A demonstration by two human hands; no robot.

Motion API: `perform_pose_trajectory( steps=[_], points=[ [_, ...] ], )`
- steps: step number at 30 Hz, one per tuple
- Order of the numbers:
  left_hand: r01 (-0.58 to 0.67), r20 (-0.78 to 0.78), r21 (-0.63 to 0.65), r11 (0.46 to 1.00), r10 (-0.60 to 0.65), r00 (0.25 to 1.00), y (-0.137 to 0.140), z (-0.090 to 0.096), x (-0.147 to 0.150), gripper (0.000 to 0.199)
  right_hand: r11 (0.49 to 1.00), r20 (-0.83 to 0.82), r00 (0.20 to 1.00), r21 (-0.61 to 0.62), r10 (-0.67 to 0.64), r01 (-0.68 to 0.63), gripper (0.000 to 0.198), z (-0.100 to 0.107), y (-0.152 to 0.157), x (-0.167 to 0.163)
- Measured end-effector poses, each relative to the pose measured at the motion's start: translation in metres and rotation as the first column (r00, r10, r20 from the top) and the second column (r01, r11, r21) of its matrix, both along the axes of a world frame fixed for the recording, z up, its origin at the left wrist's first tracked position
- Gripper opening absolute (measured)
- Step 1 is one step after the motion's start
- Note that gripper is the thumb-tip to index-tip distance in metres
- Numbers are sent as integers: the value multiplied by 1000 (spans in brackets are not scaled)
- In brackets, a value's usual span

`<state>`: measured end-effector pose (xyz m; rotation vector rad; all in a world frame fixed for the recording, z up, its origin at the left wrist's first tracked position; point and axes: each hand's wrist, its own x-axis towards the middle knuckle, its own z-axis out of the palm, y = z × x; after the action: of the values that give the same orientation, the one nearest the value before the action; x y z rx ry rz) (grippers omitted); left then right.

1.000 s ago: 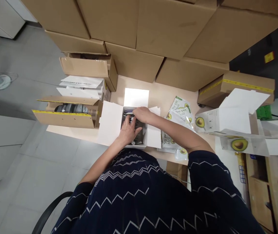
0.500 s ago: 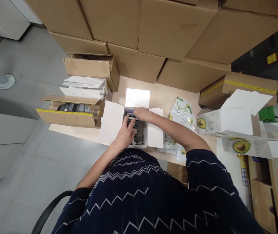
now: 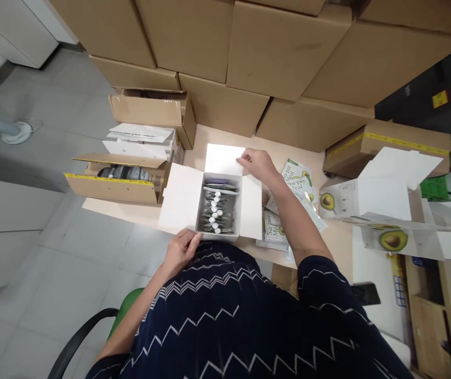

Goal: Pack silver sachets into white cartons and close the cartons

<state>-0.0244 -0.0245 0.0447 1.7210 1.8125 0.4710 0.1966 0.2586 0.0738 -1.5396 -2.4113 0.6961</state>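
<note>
Sitting at the middle of the counter (image 3: 194,150), just in front of the person's body, is a white carton (image 3: 217,202) with all its flaps thrown wide and a tight row of small capped pouches (image 3: 216,208) standing upright inside it. The right hand (image 3: 257,163) reaches over the far right corner of the carton and has its fingers (image 3: 244,159) pinched on the edge of the far flap (image 3: 224,158), thumb under and fingertips on top as far as can be seen. The left hand (image 3: 180,249) rests at the near left corner, fingers loosely curled against the near edge of the left flap (image 3: 180,202); whether it grips the card or only steadies it cannot be told.

The flaps look like thin white card: light, stiff enough to fold along a crease, but easy to bend or crumple if pinched in the middle, so the free edge near a corner seems the sound place to hold. The carton itself, packed full, is likely to be fairly weighty for its size and better carried from below or by both side walls than by any flap. The pouches appear soft-bodied with hard caps and look smooth, perhaps slippery.

Printed avocado sachets (image 3: 294,176) lie just right of the carton, a brown box (image 3: 120,179) holds more stock at the left, and stacked cardboard cases (image 3: 249,52) wall the far side
</note>
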Motion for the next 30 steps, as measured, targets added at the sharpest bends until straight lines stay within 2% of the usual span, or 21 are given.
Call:
perform_pose_trajectory(
  steps=[1,3,5,8,11,13,16,18,20,23,26,28,30],
  points=[
    [-28,-61,-144,989,19,998,-5,-1,-4,56,998,-13,999,-52,-40,39,33,-4,3,6],
    [-59,-153,-365,929,2,988,-11,-4,-7,60,968,-30,998,-248,-48,39,44,-14,6,15],
    [-55,-168,-420,906,-19,986,-9,-7,-3,57,891,-92,994,-453,-57,9,56,-25,7,21],
    [-63,-198,-366,929,-11,980,5,-10,11,51,779,-263,943,-627,-205,-5,72,-38,6,31],
    [-94,-286,-311,946,2,958,34,-10,19,53,732,-406,828,-681,-387,9,77,-49,0,45],
    [-130,-320,-261,957,42,946,61,-9,17,54,707,-450,720,-703,-528,79,77,-58,-10,56],
    [-199,-353,-196,960,121,928,106,-4,4,52,637,-482,490,-740,-726,215,73,-74,-38,71],
    [-224,-366,-162,961,153,918,130,1,-4,52,601,-502,360,-757,-786,257,72,-84,-62,80],
    [-196,-403,-145,970,123,907,142,10,-7,49,582,-516,278,-766,-810,274,74,-91,-85,86],
    [-143,-512,-164,976,39,858,144,26,-7,56,587,-539,234,-750,-809,303,84,-95,-105,89],
    [-185,-570,-142,972,72,818,143,42,-6,69,654,-595,272,-690,-756,310,90,-91,-106,90],
    [-196,-562,-113,974,100,821,149,51,-8,79,718,-625,355,-632,-695,293,81,-84,-100,91],
    [-207,-534,-134,969,106,839,162,57,-14,82,785,-616,498,-554,-611,278,62,-76,-93,93]
  ],
)
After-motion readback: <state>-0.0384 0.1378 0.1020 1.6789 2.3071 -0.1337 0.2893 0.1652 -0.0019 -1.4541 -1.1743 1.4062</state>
